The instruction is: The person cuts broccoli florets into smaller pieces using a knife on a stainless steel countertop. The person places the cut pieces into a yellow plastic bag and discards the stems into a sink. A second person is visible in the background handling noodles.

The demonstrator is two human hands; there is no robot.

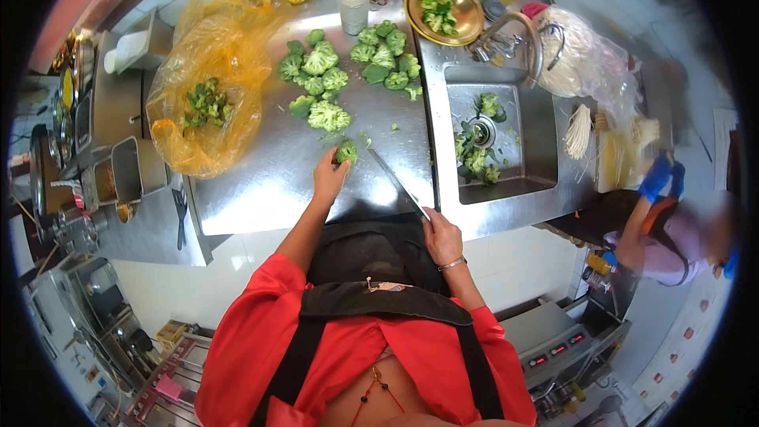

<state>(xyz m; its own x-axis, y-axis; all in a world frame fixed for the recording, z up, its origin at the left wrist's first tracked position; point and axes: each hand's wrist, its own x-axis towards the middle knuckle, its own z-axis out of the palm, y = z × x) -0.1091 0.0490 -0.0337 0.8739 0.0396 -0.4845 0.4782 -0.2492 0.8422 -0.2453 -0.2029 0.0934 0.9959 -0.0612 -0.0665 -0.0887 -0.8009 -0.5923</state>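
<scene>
My left hand (330, 178) holds a small broccoli floret (347, 153) against the steel counter. In my right hand (443, 237) is the handle of a knife (396, 182), whose blade points up and left, its tip just right of the floret and apart from it. Beyond my left hand lies a group of cut broccoli (321, 58), with a second group (382, 53) to its right. Green scraps dot the metal near the knife tip. An orange plastic bag (237, 59) at the left has broccoli pieces (207, 104) in or on it.
To the right, a steel sink (533, 130) has broccoli pieces near its drain. A golden bowl (468, 3) with florets stands behind it, by a curved faucet (528, 21). A lidded jar (354, 9) stands at the back. A co-worker in blue gloves (657, 178) works at far right beside enoki mushrooms (578, 130).
</scene>
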